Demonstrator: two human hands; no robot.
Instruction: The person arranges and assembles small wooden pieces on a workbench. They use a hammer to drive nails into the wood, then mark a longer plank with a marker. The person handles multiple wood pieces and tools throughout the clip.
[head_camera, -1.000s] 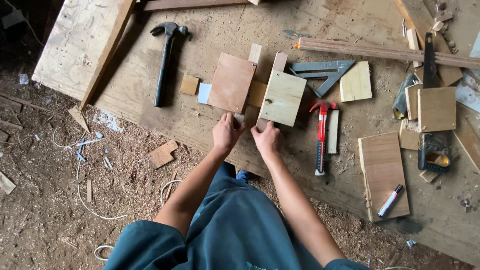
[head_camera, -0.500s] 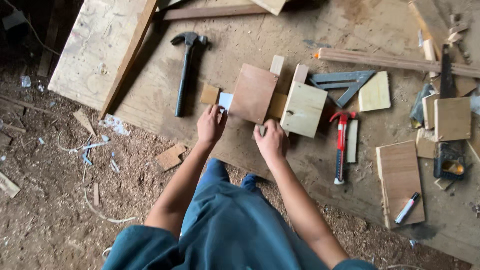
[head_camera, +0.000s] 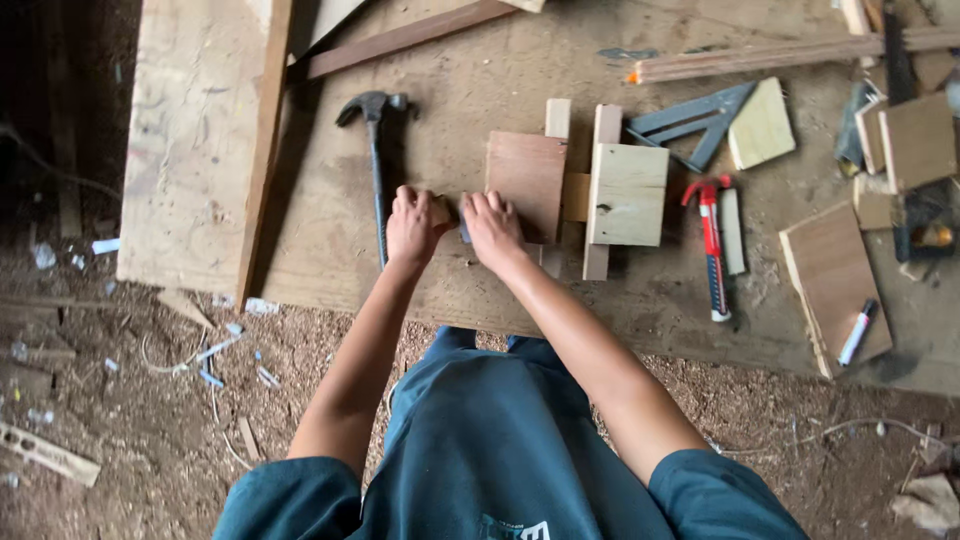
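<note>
Curled around a small wood block (head_camera: 441, 210), the left hand (head_camera: 413, 226) pins it on the plywood bench (head_camera: 480, 290) beside the right hand (head_camera: 491, 228), flat against the brown panel (head_camera: 527, 180); the hammer (head_camera: 375, 150) lies untouched, so no nailing shows yet.

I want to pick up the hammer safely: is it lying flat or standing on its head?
Lying flat. The hammer rests lengthwise on the wooden board, head away from the person, its handle passing beside the left hand.
</note>
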